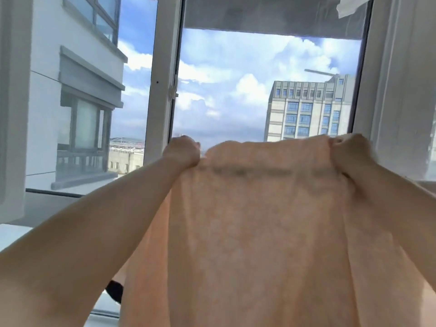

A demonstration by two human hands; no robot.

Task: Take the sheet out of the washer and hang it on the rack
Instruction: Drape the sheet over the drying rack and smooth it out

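Up in front of the open window [266, 90], I hold the peach sheet [259, 220] by its top edge. My left hand [182, 152] is curled tight round one bunched corner, and my right hand [351, 153] grips the other corner the same way. My fingers are tucked into the cloth, so I cannot see them well. The sheet hangs down between my arms and runs off the bottom of the view. It is blurry, and it hides most of what lies below. Something small and dark [115, 291] peeks out by its left side; I cannot tell what it is.
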